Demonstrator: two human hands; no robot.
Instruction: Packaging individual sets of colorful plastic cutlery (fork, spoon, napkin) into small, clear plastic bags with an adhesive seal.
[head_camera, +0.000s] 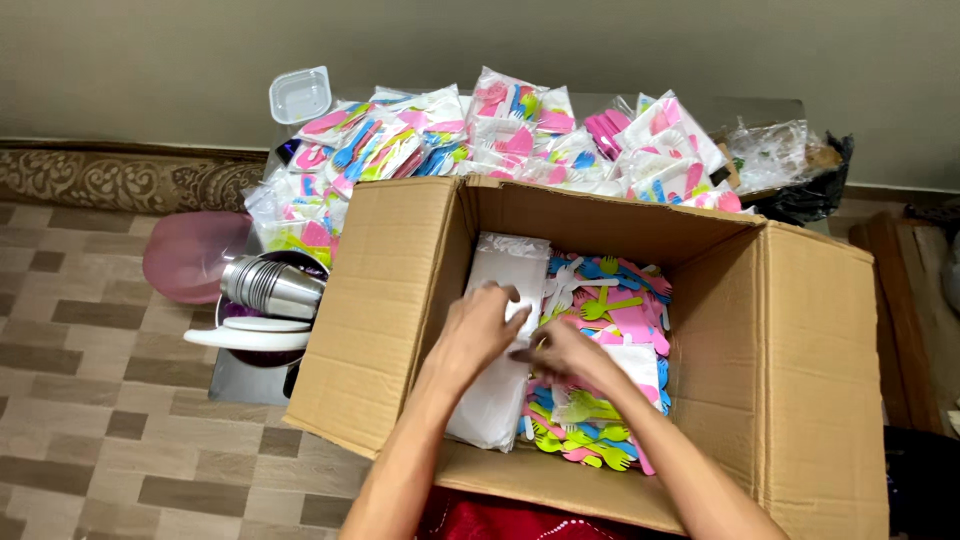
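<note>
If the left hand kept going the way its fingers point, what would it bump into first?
Probably the stack of white bags just beyond the left hand, then the cardboard box's far wall. Depth is hard to judge.

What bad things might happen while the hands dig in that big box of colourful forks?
The loose plastic forks lie tangled, so lifting a few may drag others out onto the floor. The left hand presses on the white stack, which might slide or crumple. The packed bags are heaped high behind the cardboard box; a nudge to the box might tip some off.
</note>
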